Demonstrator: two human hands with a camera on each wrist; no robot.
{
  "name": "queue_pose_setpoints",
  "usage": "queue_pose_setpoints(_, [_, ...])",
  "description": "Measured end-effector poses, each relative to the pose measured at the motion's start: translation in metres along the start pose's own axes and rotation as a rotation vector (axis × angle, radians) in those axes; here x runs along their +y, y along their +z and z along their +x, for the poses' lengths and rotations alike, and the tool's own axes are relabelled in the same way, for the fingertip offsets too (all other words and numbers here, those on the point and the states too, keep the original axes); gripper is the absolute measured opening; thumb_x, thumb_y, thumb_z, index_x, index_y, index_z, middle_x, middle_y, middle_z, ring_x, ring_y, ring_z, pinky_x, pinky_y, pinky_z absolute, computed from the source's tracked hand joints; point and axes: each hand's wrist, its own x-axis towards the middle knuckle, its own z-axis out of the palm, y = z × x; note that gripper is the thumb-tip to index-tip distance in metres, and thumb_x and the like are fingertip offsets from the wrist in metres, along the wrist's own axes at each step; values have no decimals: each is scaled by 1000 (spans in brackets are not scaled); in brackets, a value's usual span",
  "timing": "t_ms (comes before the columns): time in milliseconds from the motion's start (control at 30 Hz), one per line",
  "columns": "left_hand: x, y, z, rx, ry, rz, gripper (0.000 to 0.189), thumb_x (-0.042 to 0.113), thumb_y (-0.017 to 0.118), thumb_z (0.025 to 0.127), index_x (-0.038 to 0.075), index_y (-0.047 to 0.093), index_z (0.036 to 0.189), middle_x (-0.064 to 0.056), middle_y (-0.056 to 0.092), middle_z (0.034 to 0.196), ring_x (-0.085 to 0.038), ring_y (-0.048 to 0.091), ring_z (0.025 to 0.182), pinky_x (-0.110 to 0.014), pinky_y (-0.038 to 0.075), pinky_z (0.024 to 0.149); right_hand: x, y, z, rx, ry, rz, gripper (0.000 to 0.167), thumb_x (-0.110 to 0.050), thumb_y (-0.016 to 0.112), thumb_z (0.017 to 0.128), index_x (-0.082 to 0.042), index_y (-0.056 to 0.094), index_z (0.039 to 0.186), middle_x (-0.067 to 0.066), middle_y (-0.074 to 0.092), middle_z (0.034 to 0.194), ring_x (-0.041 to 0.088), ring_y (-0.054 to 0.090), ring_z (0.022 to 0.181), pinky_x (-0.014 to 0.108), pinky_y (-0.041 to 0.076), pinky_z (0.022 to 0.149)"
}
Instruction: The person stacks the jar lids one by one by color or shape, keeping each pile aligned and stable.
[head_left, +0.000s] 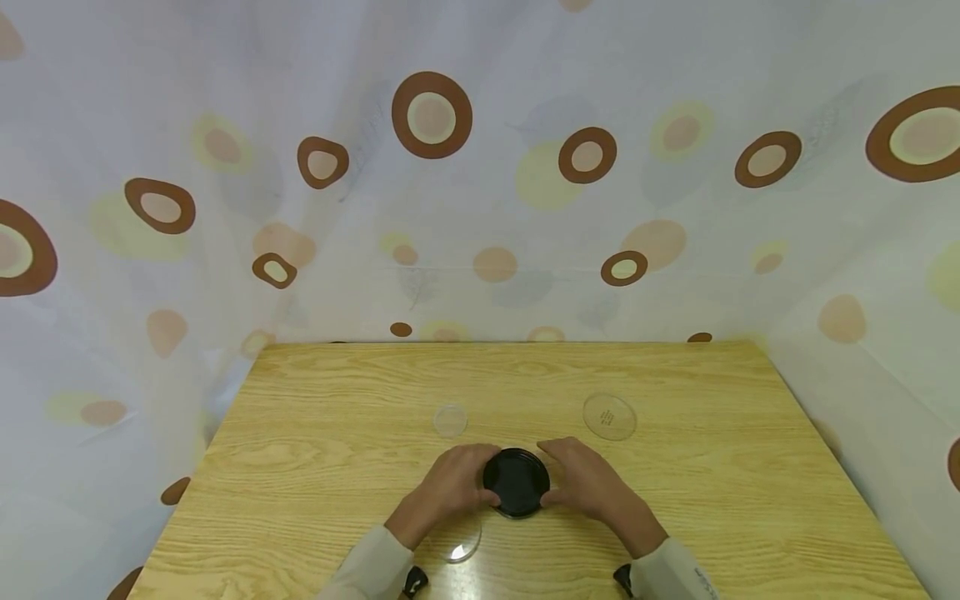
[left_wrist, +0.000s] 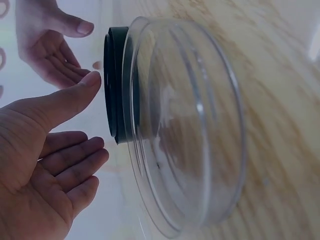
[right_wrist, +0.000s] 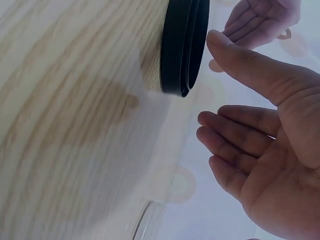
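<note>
A round black dish (head_left: 517,482) with a raised rim lies on the table between both hands. On its left side is my left hand (head_left: 461,482), thumb and fingers spread apart, thumb tip close to the rim. My right hand (head_left: 585,482) mirrors it on the right side, its thumb tip near the dish edge. Both wrist views show relaxed fingers and a gap between each hand and the black dish (left_wrist: 119,85). A large clear round dish (left_wrist: 220,130) stands close by, partly under the left forearm in the head view.
Beyond the hands lie a small clear disc (head_left: 450,421) and, farther right, a larger clear disc (head_left: 610,417) with small dark print. The wood-grain table (head_left: 360,375) ends at a patterned white curtain (head_left: 495,208) behind and at both sides.
</note>
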Motion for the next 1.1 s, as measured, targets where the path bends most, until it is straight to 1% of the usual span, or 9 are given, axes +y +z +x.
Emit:
queue_pose_setpoints(167, [4, -3, 1, 11, 8, 9, 60, 30, 85, 69, 12, 62, 122, 0, 67, 119, -17, 63, 109, -32, 52, 92, 8, -2, -6, 24, -1, -37, 71, -21, 87, 65, -1, 58, 126, 14, 60, 127, 32, 55, 119, 48, 46, 99])
queue_pose_setpoints(367, [8, -5, 0, 3, -10, 12, 68, 31, 83, 71, 8, 57, 129, -5, 62, 129, -22, 60, 117, -35, 50, 97, 19, -7, -13, 22, 18, -49, 72, -22, 87, 65, 0, 57, 126, 15, 60, 127, 33, 55, 119, 49, 46, 99])
queue_pose_setpoints(600, [11, -7, 3, -12, -20, 11, 69, 32, 82, 73, 7, 55, 132, -7, 59, 132, -23, 57, 121, -37, 48, 100, 23, -12, -19, 23, 40, -50, 72, -23, 86, 66, -1, 56, 128, 16, 58, 130, 35, 52, 122, 51, 43, 102])
queue_pose_setpoints(767, [12, -8, 6, -12, -18, 10, 70, 33, 80, 75, 7, 53, 134, -7, 58, 134, -23, 56, 122, -37, 48, 100, 29, -16, -22, 42, 49, -72, 73, -25, 86, 66, -1, 56, 128, 17, 58, 129, 37, 52, 122, 52, 43, 102])
queue_pose_setpoints(933, [15, -10, 11, -12, -10, 11, 69, 34, 79, 76, 7, 53, 134, -7, 58, 134, -23, 56, 123, -36, 48, 101, 37, -20, -25, 70, 48, -83, 73, -26, 86, 66, 0, 56, 128, 18, 60, 127, 37, 54, 120, 51, 44, 100])
queue_pose_setpoints(1100, [20, -10, 18, -8, -6, 16, 69, 35, 79, 77, 8, 53, 134, -7, 57, 135, -23, 55, 123, -35, 48, 101, 43, -26, -27, 73, 58, -86, 75, -27, 86, 66, 2, 56, 128, 20, 59, 127, 39, 54, 119, 53, 45, 99])
